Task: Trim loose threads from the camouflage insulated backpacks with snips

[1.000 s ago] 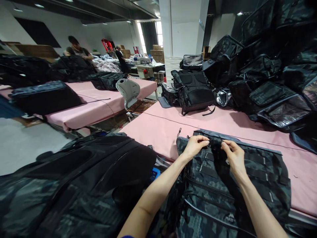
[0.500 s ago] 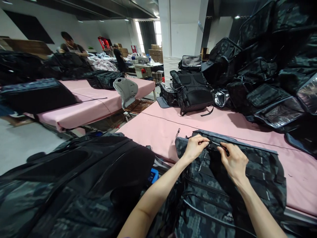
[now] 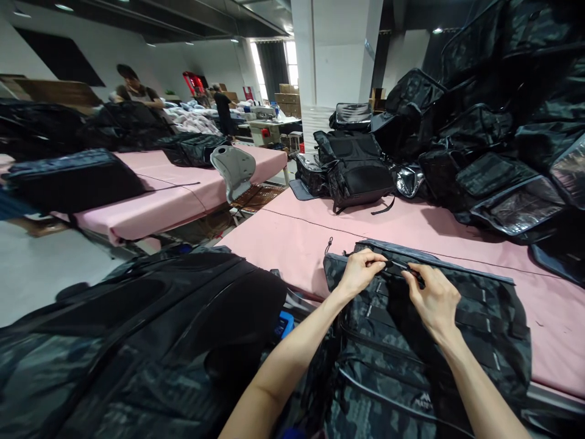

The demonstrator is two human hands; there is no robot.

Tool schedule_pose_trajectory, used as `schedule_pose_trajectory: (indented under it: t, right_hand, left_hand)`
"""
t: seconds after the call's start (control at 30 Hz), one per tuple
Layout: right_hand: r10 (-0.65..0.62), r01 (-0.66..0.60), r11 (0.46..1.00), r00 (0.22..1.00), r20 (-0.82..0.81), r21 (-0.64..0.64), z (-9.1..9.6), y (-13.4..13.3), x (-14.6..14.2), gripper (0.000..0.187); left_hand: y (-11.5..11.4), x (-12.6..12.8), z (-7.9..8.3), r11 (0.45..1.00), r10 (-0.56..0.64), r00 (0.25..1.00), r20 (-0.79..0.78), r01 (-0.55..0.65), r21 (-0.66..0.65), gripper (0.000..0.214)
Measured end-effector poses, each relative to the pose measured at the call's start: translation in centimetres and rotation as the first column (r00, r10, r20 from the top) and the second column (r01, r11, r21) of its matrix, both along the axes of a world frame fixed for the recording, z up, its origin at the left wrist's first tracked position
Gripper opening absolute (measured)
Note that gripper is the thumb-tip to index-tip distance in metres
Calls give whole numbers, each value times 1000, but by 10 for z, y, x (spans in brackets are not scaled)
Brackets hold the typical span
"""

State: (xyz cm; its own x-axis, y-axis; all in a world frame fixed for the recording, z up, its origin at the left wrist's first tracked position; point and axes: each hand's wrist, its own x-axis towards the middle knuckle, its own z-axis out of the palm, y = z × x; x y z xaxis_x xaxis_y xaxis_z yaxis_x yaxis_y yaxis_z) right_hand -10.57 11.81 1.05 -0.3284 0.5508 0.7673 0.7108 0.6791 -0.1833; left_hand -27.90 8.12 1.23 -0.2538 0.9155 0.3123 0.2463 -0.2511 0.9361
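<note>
A dark camouflage backpack with webbing rows, dark cords and a pale logo lies in front of me. Near its upper edge, my left hand pinches one end of a thin dark strip with a pale line along it. The other end is between the thumb and fingers of my right hand, which is also closed. Only a short stretch of the strip shows between the fingertips; whether it is a cord or webbing I cannot tell. Beside the left hand, a small cord loop stands up from the bag's corner.
Another large black bag fills the lower left. Bags are heaped at the right, and a backpack lies farther back on the pink-covered table. A grey chair stands by the second table. People work in the background.
Both hands keep their pinch on the strip, with the right hand shifted very slightly right. The view has turned a little.
</note>
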Motion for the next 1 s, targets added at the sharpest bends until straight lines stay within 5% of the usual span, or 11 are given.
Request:
schedule_pose_trajectory:
  t: [0.2, 0.33, 0.4, 0.47, 0.53, 0.6, 0.73, 0.87, 1.0]
  right_hand:
    - [7, -8, 1000, 1000, -24, -27, -3, 0, 0, 26]
    - [5, -46, 957, 990, -141, -288, -7, 1, -2, 27]
    - [8, -139, 873, 962, -273, -467, -6, 3, -5, 25]
    - [22, -353, 731, 868, -496, -585, -2, 6, -8, 27]
    - [-1, -607, 556, 683, -730, -569, 4, 10, -9, 32]
    - [-69, -743, 451, 524, -849, -495, 9, 14, -7, 34]
    - [-157, -671, 515, 538, -828, -533, 10, 16, -7, 44]
    - [-130, -610, 581, 585, -801, -539, 5, 12, -22, 41]
    - [-86, -705, 427, 591, -802, -566, 6, 11, -35, 32]
  left_hand:
    - [1, 1, -1, 1000, -5, 1000, -4, 5, -3, 14]
    - [0, -3, 1, 999, -30, 999, -23, 29, -33, 15]
    - [1, -5, 2, 998, -53, 998, -23, 52, -46, 15]
    - [1, -6, 1, 995, -85, 996, -23, 83, -53, 14]
    - [1, -7, -1, 993, -100, 994, 45, 103, -55, 13]
    - [0, -7, -3, 992, -95, 975, 202, 109, -56, 14]
    - [0, -8, -5, 985, -99, 880, 464, 153, -80, 22]
    - [1, -7, -6, 984, -105, 878, 467, 160, -81, 22]
    - [-1, -10, -6, 994, -110, 963, 245, 102, 42, 13]
